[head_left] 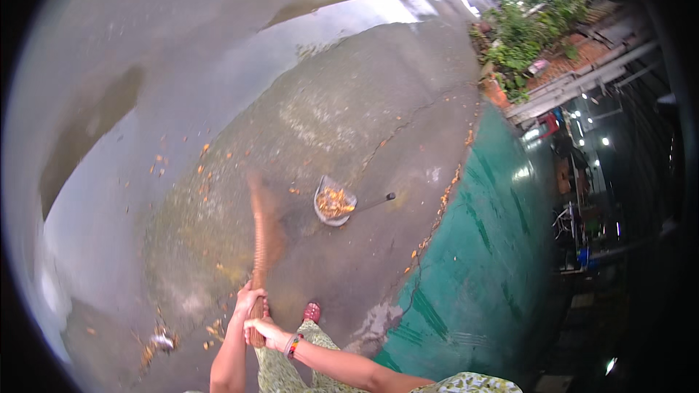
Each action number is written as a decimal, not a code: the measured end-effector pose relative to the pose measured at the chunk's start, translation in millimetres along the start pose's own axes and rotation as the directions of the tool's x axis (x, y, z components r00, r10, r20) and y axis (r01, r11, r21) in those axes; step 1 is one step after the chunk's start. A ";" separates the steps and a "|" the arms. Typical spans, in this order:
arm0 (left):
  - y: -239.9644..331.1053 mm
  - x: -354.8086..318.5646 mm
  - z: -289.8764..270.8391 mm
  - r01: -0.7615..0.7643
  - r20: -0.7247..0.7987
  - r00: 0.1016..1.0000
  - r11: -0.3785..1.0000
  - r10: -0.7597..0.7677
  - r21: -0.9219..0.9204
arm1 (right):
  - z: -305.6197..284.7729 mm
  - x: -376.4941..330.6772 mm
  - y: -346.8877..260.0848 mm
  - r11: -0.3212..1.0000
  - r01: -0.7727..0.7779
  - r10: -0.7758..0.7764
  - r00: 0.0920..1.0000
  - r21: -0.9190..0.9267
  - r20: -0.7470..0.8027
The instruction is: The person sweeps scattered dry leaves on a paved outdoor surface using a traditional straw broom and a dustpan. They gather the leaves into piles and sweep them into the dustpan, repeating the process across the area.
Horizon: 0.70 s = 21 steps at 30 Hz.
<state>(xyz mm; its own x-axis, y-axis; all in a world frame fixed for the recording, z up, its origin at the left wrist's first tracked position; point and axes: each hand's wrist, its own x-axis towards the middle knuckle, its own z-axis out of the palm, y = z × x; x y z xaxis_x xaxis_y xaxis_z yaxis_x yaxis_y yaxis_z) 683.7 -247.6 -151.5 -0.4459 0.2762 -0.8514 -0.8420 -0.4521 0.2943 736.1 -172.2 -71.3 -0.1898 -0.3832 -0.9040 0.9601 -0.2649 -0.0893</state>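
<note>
Both my hands grip a brown broom (260,247), its handle wrapped in bands. My left hand (250,300) is closed round the handle, and my right hand (266,332) is closed just below it, near the handle's end. The broom's far end is blurred by motion above the wet concrete. To its right, a grey dustpan (338,222) lies on the ground, holding a heap of orange-brown leaves (333,201). Its long dark handle (373,204) points right, and neither hand touches it.
A broad puddle (218,109) spreads to the left and far side. Scattered leaves (204,150) lie near it, and more line the edge of a green floor (473,247) at right. Plants (535,14) grow at far right. Litter (163,340) lies at lower left.
</note>
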 end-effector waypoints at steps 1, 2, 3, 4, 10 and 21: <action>4.3 -0.7 1.2 -0.114 -0.105 0.988 0.994 0.113 0.000 | -3.3 1.3 -5.0 1.000 0.003 -0.002 0.998 -0.021 0.065; 8.5 0.3 8.2 -0.227 -0.204 0.953 0.974 0.222 0.003 | -12.2 -2.2 -14.7 0.999 0.009 -0.003 0.992 -0.045 0.124; 18.4 -5.3 11.4 -0.344 -0.316 0.889 0.939 0.332 0.018 | -20.3 -5.6 -27.2 0.988 0.018 0.016 0.976 -0.151 0.217; 33.3 -30.7 28.4 -0.365 -0.387 0.858 0.931 0.337 0.001 | -32.9 -8.3 -38.6 0.968 0.027 0.052 0.951 -0.248 0.306; -7.1 -75.6 15.0 -0.646 -0.746 0.624 0.690 0.232 -0.326 | -21.2 -38.5 -62.0 0.669 -0.121 0.448 0.853 -0.734 0.268; -200.0 -125.8 45.9 -0.657 -0.641 0.673 0.102 -0.368 -0.747 | -19.2 -54.3 -22.1 0.074 -0.615 0.885 0.404 -0.785 -0.233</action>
<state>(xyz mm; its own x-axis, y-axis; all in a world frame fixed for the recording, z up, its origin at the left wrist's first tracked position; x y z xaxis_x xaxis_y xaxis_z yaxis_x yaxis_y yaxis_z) 894.3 -153.0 -83.3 0.2046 -0.1918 -0.9599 0.4340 -0.8612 0.2645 729.1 -128.6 -28.2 0.8207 -0.1832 -0.5412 0.3492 0.9106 0.2213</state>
